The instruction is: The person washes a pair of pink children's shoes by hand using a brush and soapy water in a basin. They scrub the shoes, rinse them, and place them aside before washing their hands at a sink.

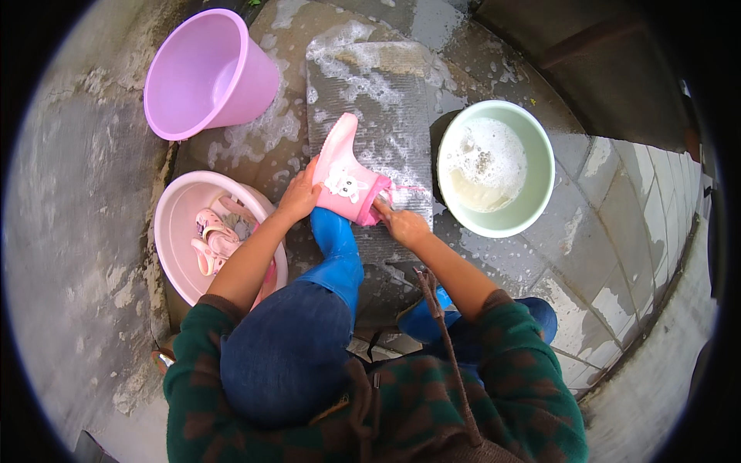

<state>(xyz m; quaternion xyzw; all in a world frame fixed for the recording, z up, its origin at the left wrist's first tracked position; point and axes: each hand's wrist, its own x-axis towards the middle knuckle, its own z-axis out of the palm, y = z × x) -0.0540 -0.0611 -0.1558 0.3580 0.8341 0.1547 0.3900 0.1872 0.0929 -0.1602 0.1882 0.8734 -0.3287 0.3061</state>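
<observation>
A child's pink rain boot with a white rabbit figure lies on its side above a wet, ribbed slab. My left hand grips the boot along its sole side. At the boot's pink fabric cuff, my right hand has its fingers at the opening, partly inside; they seem to hold a tool or brush, mostly hidden by the boot. A pink drawstring trails from the cuff to the right. The toe points up and away from me. Just below the boot is the blue rubber boot on my own leg.
On the right stands a pale green basin of foamy water. A tilted purple bucket is at the upper left. Below it, a light pink basin holds pink clogs and other items. Soapy foam wets the stone; a concrete wall runs along the left.
</observation>
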